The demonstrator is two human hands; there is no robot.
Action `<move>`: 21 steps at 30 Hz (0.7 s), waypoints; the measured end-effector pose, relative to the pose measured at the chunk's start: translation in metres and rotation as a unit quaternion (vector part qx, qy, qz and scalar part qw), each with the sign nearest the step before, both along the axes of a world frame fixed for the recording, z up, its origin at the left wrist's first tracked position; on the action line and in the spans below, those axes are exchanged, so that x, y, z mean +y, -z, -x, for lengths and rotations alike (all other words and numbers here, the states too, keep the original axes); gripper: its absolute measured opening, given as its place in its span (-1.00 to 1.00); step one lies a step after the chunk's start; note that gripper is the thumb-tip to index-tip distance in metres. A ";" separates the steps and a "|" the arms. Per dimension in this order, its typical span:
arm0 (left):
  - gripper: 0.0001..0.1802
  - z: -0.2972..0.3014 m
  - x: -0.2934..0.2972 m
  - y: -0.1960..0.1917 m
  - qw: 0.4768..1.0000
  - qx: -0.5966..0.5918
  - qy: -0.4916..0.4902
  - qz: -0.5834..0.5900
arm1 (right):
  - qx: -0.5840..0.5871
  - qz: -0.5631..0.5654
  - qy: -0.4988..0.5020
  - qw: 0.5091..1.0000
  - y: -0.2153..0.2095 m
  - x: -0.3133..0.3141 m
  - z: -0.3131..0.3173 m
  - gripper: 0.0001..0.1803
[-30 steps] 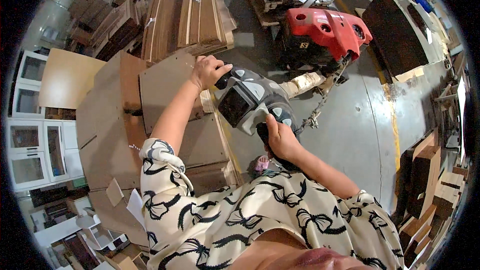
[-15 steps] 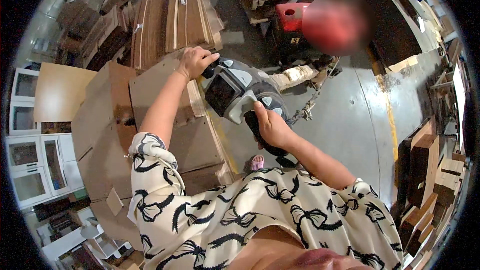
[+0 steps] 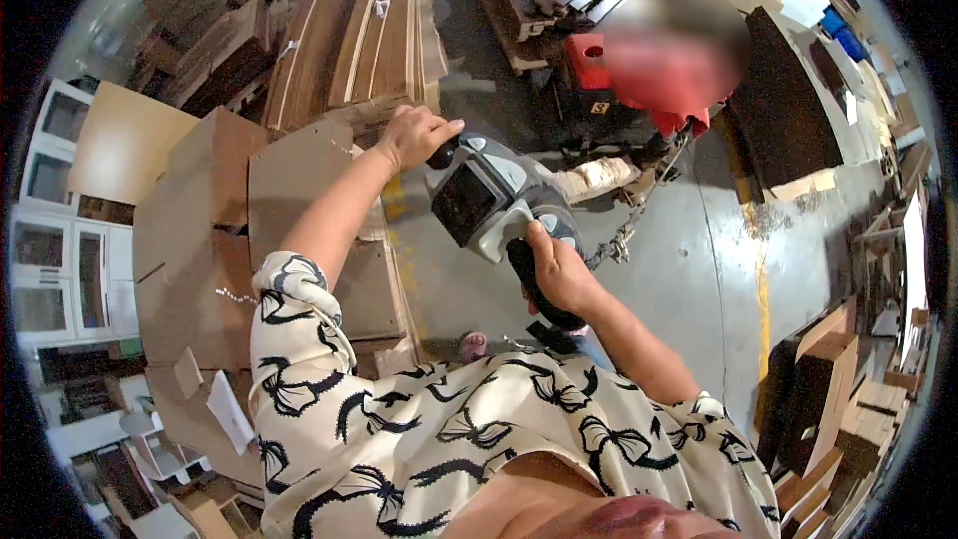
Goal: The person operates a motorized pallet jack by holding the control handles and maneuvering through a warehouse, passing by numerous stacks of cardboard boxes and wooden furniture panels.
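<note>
Both my hands are on a grey-and-black tiller head (image 3: 499, 190), like that of a powered pallet truck. My left hand (image 3: 414, 137) is closed round the black grip at its far left end. My right hand (image 3: 564, 274) wraps the thick black grip (image 3: 539, 289) on its near right side, thumb on top near the grey buttons. A shaft wrapped in pale material (image 3: 599, 178) runs from the head toward a red-and-black machine body (image 3: 589, 65). Beside the shaft hangs a tangled cord (image 3: 621, 240).
Large cardboard boxes (image 3: 190, 230) stand close on my left, with stacked brown panels (image 3: 349, 40) beyond. A loaded pallet (image 3: 529, 0) lies ahead. A blurred red shape (image 3: 679, 70) is by the machine. Dark panels (image 3: 788, 110) and brown boxes (image 3: 823, 389) line the right, past a yellow floor line (image 3: 760, 289).
The tiller head, with both hands still gripping it, sits slightly farther right and lower in view. The boxes on the left have shifted a little leftward. My pink-shod foot appears farther left.
</note>
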State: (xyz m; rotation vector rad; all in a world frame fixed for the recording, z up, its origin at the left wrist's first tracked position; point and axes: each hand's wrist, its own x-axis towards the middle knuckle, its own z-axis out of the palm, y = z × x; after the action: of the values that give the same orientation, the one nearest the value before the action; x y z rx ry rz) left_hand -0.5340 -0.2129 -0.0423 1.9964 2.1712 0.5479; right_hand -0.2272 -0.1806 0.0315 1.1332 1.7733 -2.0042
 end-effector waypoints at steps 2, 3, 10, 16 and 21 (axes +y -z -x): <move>-0.49 -0.006 -0.012 0.001 0.998 0.025 0.037 -0.039 | 0.027 -0.041 -0.016 0.999 0.008 -0.006 -0.009 -0.20; -0.70 -0.005 -0.017 0.005 0.995 0.068 0.051 -0.043 | 0.035 -0.090 -0.028 0.995 0.013 -0.006 -0.015 -0.20; -0.74 -0.042 -0.080 -0.006 0.976 0.174 0.079 -0.100 | 0.042 -0.165 -0.111 0.979 -0.004 -0.013 -0.042 -0.33; -0.29 -0.107 -0.096 -0.024 0.997 -0.047 0.047 0.025 | -0.064 -0.168 -0.149 0.972 -0.042 0.004 -0.090 -0.44; -0.13 -0.161 -0.090 -0.075 0.960 -0.095 0.035 0.261 | -0.119 -0.402 -0.218 0.881 -0.057 0.000 -0.132 -0.58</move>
State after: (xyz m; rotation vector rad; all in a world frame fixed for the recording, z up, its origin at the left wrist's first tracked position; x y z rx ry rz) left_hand -0.3727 -0.3033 0.0327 1.6509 1.8707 0.1239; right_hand -0.0952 -0.1803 0.0884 0.9618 2.5000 -0.8196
